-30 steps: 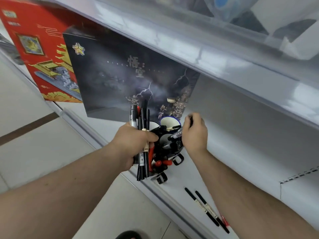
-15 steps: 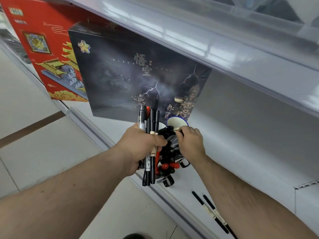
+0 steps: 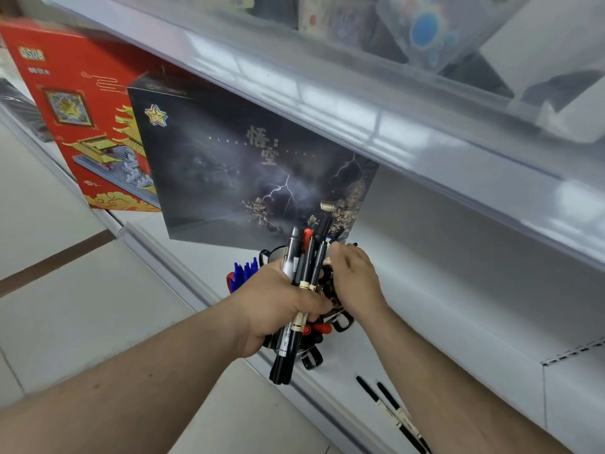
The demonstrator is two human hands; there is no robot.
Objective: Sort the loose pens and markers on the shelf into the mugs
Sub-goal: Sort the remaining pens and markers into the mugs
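I judged it partly done — my left hand [image 3: 278, 309] clamped a bundle of markers [image 3: 302, 283], my right hand [image 3: 355, 280] reached over the mugs [image 3: 330, 326], finger state unclear; two pens [image 3: 393, 414] lay loose.

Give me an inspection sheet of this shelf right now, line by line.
Surface: white shelf, bare toward the right.
Job's things: bundle of pens in the left hand; two black pens lying loose near the front edge; mugs mostly hidden behind the hands, red markers in one and blue pens in another.
Clutter: dark box and red box standing at the back.
Grippers: left hand grips the bundle; right hand is over the mugs, its fingers hidden.
Cables: nothing seen.
Surroundings: upper shelf overhead; tiled floor below.
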